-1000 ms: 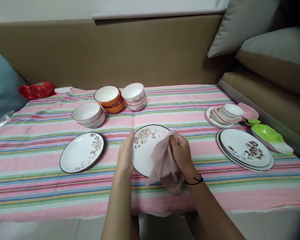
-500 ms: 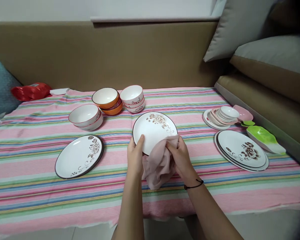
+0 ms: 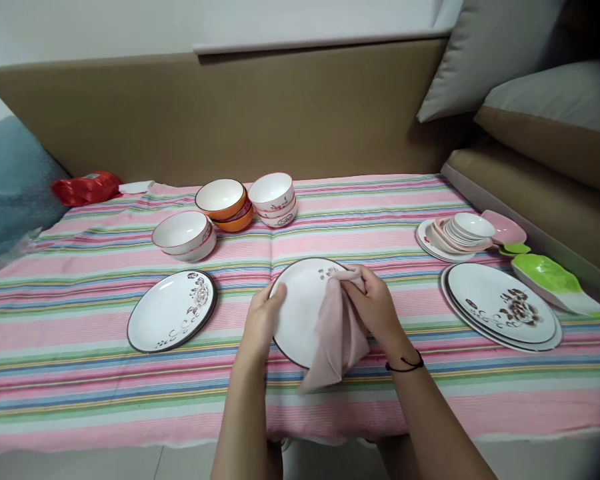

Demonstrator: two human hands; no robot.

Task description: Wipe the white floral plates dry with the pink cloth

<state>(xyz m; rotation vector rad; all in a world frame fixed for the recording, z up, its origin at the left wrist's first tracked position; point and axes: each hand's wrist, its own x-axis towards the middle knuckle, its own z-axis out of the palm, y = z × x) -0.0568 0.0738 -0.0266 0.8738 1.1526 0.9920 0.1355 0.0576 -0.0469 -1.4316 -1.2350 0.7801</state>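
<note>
In the head view, my left hand (image 3: 261,319) grips the left rim of a white plate (image 3: 300,310) with a dark edge, thumb on its face. Over the plate's right side hangs a pale pink cloth (image 3: 336,333), pinched at the rim by my right hand (image 3: 375,300). The cloth hides most of the plate's brown flower pattern. Left of my hands lies a small stack of flowered plates (image 3: 173,313). To the right is another stack of flowered plates (image 3: 500,303).
Behind stand red-rimmed bowls (image 3: 183,233), orange bowls (image 3: 223,200) and a stack of white bowls (image 3: 273,197). Small dishes (image 3: 460,237), a pink dish (image 3: 505,228) and a green leaf-shaped dish (image 3: 555,280) sit at right. A red package (image 3: 87,189) lies at the far left on the striped cloth (image 3: 350,207).
The plate has come lower and nearer, and turned so its flowers sit under the cloth. My right hand has moved up along the rim with the cloth. The view has shifted slightly.
</note>
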